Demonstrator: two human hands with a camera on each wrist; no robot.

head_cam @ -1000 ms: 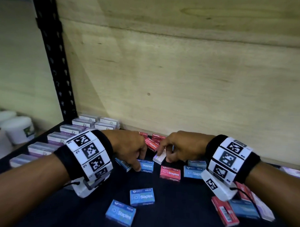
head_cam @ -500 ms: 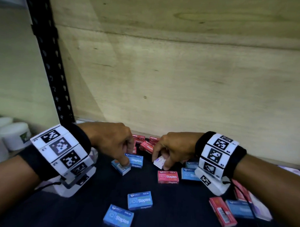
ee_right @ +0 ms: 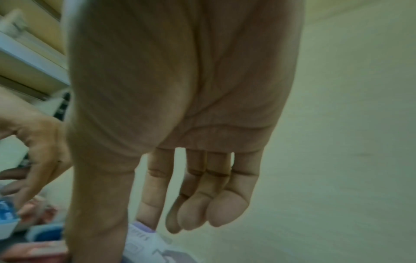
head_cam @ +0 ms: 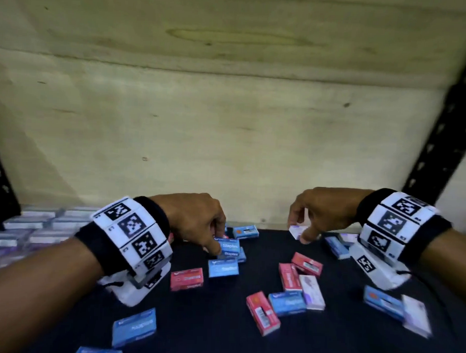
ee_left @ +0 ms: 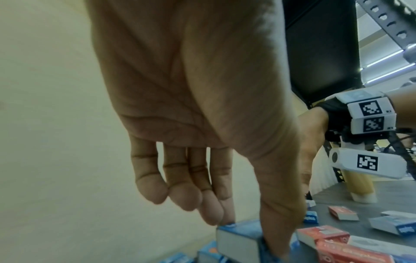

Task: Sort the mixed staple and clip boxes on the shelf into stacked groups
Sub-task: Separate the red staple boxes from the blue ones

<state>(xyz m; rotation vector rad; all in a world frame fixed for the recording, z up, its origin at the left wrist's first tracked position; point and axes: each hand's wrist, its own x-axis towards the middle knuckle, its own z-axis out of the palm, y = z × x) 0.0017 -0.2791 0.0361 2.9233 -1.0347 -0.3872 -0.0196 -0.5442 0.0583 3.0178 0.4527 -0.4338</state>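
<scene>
Nearest the viewer, in front of both grips, blue staple boxes (head_cam: 134, 327) lie flat on the dark shelf (head_cam: 210, 331), and a loose cluster of red (head_cam: 262, 312), blue (head_cam: 287, 303) and white-and-purple boxes (head_cam: 311, 292) sits between the two hands, nearer the wearer than either. A red box (head_cam: 187, 278) lies just short of the left grip.

The left hand (head_cam: 198, 218) pinches a blue staple box (head_cam: 230, 248) between thumb and fingertips; in the left wrist view the thumb presses its near side and a fingertip (ee_left: 227, 218) meets its far top edge. That box sits on another blue box (head_cam: 223, 267), with more blue ones just beside it. The remaining fingers hang loosely curled.

The right hand (head_cam: 323, 211) pinches a white-and-purple box (head_cam: 296, 231) between thumb and forefinger, held above the shelf; the other fingers (ee_right: 227, 210) curl clear of it. To the right of this grip lie further blue and white boxes (head_cam: 337, 247).

Farther back, to the left of the left grip, rows of pale purple boxes (head_cam: 34, 226) are grouped against the plywood back panel (head_cam: 228, 136).
</scene>
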